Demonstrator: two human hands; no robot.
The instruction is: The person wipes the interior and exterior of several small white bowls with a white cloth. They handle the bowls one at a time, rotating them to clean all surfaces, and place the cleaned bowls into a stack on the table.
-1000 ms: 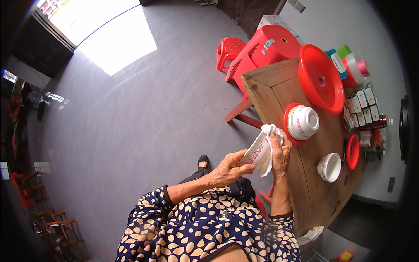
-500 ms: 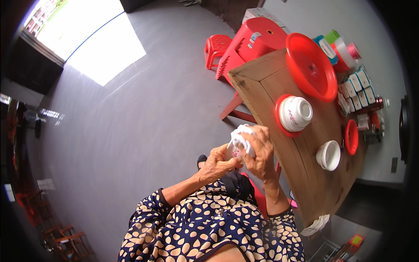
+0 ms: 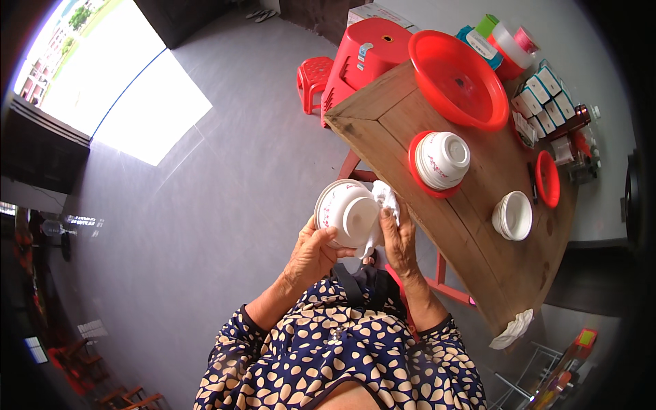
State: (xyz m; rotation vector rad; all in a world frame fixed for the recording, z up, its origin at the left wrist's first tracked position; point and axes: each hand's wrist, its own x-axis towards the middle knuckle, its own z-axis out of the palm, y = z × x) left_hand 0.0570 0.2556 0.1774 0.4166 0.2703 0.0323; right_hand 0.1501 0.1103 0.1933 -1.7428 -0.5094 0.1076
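Note:
A white bowl (image 3: pixel 339 217) with a red pattern is held in front of me, tilted so its round foot faces up and right. My left hand (image 3: pixel 311 254) grips its near left rim, thumb on the outer wall. My right hand (image 3: pixel 400 236) is closed on a white cloth (image 3: pixel 384 198), which presses against the bowl's right side. On the wooden table (image 3: pixel 478 236) to my right, a stack of upside-down white bowls (image 3: pixel 444 162) sits on a red plate (image 3: pixel 415 172). Nearer me on the table, another small stack of white bowls (image 3: pixel 512 216) lies tipped, openings facing right.
A large red basin (image 3: pixel 459 82) stands at the table's far end. Small boxes (image 3: pixel 543 102), a red lid-like dish (image 3: pixel 547 179) and bottles line the wall side. Red plastic stools (image 3: pixel 362 61) stand beyond the table. Another white cloth (image 3: pixel 512 329) hangs at its near corner.
The bowl has turned so its outside and foot now show, and the cloth has shifted to its right side. My hands have moved apart. The view has swung slightly.

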